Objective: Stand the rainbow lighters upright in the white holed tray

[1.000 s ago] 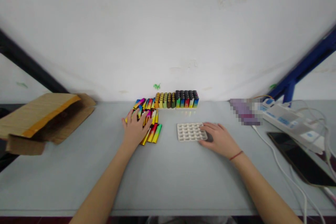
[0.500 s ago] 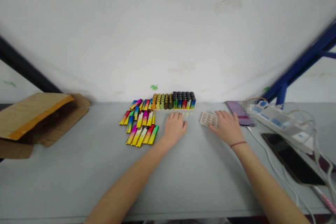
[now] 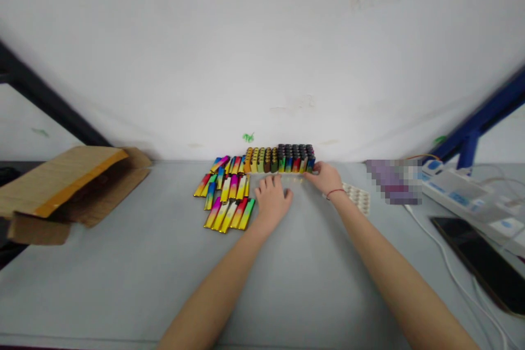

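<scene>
My left hand (image 3: 272, 202) rests palm down on the grey table with its fingers spread, holding nothing. It lies in front of a block of upright lighters with gold tops (image 3: 260, 159). Joined to that block on the right are upright lighters with black tops (image 3: 296, 157). My right hand (image 3: 326, 178) is at the right front corner of the black-topped ones, thumb at the front and fingers at the side, closed against them. Left of my left hand lie several shiny rainbow-and-gold lighters (image 3: 227, 188). A white tray with round hollows (image 3: 360, 198) is partly behind my right wrist.
An open cardboard box (image 3: 82, 175) lies on the left. On the right are a purple, partly blurred phone-like item (image 3: 388, 178), a white power strip (image 3: 471, 197), a dark phone (image 3: 476, 257) and white cables (image 3: 443, 251). A white wall (image 3: 262, 54) stands behind.
My right hand has left the white tray and moved left to the corner of the black-topped lighters. The tray sits farther right. My left hand stays nearly in place, and the view has shifted slightly.
</scene>
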Action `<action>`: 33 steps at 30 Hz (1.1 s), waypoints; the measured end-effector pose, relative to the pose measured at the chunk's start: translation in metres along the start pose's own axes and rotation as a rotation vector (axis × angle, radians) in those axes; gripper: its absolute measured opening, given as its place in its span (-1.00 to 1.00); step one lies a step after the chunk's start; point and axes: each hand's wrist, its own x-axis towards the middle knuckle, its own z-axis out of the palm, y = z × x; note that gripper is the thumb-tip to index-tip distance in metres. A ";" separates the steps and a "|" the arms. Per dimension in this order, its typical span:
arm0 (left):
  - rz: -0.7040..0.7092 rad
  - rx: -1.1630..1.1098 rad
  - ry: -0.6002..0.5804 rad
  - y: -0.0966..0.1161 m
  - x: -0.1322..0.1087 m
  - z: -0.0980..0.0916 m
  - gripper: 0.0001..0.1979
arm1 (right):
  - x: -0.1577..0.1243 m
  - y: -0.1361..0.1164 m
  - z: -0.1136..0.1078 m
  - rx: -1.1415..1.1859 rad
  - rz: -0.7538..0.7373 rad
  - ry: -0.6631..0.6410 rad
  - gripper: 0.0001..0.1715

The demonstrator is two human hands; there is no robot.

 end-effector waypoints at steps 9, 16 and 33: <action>0.003 -0.051 -0.005 -0.002 0.001 -0.001 -0.49 | -0.010 0.005 -0.007 0.024 -0.039 0.051 -0.80; -0.015 -0.078 -0.025 -0.003 0.005 -0.004 -0.38 | -0.043 0.004 -0.008 0.018 -0.132 0.079 -0.77; 0.087 -0.062 -0.257 -0.018 -0.025 -0.025 -0.53 | -0.136 0.044 -0.015 0.118 -0.426 0.193 -0.73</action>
